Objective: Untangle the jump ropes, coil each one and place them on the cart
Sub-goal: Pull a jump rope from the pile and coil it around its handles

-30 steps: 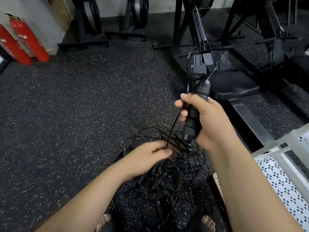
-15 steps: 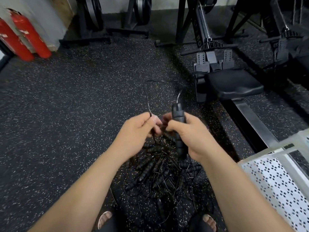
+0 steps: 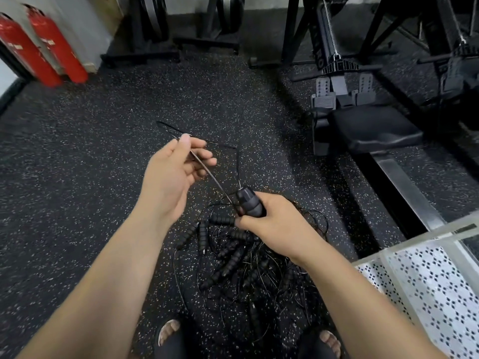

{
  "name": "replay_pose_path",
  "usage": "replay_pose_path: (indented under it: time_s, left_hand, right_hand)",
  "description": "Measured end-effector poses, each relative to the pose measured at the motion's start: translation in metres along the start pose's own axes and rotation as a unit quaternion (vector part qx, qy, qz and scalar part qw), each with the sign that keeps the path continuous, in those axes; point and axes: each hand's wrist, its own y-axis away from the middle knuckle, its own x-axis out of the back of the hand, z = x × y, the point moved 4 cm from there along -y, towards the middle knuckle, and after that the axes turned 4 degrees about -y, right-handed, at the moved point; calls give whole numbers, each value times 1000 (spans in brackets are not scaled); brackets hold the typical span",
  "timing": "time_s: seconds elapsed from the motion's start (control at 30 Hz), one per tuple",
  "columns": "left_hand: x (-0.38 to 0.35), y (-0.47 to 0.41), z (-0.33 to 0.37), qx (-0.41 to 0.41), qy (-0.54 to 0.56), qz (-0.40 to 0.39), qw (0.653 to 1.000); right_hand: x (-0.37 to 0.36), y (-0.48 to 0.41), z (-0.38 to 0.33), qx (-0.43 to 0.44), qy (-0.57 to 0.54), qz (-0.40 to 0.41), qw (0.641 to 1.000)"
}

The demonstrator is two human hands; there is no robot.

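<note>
Rope being worked: one black handle [image 3: 249, 203] is held above the pile, and its thin cable [image 3: 219, 183] is led up and to the left, into the left hand [image 3: 171, 177].
Other ropes: the tangled pile [image 3: 241, 263] of handles and cables is lying on the speckled floor [image 3: 77, 203], below both hands; the white perforated cart [image 3: 427, 286] stands just beside it on the right, and no rope is seen on its visible part.
Handling: the cable is judged to be light, thin, springy and rather slippery, so loops may be caught in the pile when it is pulled; the ribbed handles look firm and easy to hold.
Where to hold: the handle should be taken around its body, and the cable on a free stretch, not at a knot.
Left hand pose: the arm is stretched forward, with the lower fingers loosely spread.
Left grip: the cable is pinched between thumb and forefinger.
Right hand [image 3: 277, 226] pose: it is held low over the pile, with the back of the hand upward.
Right grip: it is clamped around the handle, whose top end sticks out.
</note>
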Motion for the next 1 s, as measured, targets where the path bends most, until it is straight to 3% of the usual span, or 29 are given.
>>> replay_pose_path:
  time_s: [0.17, 0.33, 0.57, 0.77, 0.87, 1.0]
  left_hand:
    - [11, -16, -35, 101, -54, 5, 993]
    - [-13, -4, -58, 154, -137, -69, 976]
    - [-73, 37, -53, 120, -220, -248, 936]
    - [-79, 60, -48, 100, -323, -362, 869]
    - [-77, 65, -41, 64, -368, -379, 847]
    - [-79, 70, -26, 37, -364, -396, 842]
  right_hand:
    - [9, 13, -22, -2, -76, -70, 995]
    - [38, 21, -36, -7, -207, -67, 976]
    - [74, 19, -41, 23, -397, 55, 916]
    - [99, 9, -21, 28, -467, 146, 872]
    - [104, 2, -6, 10, -485, 191, 853]
    - [98, -9, 8, -2, -492, 193, 849]
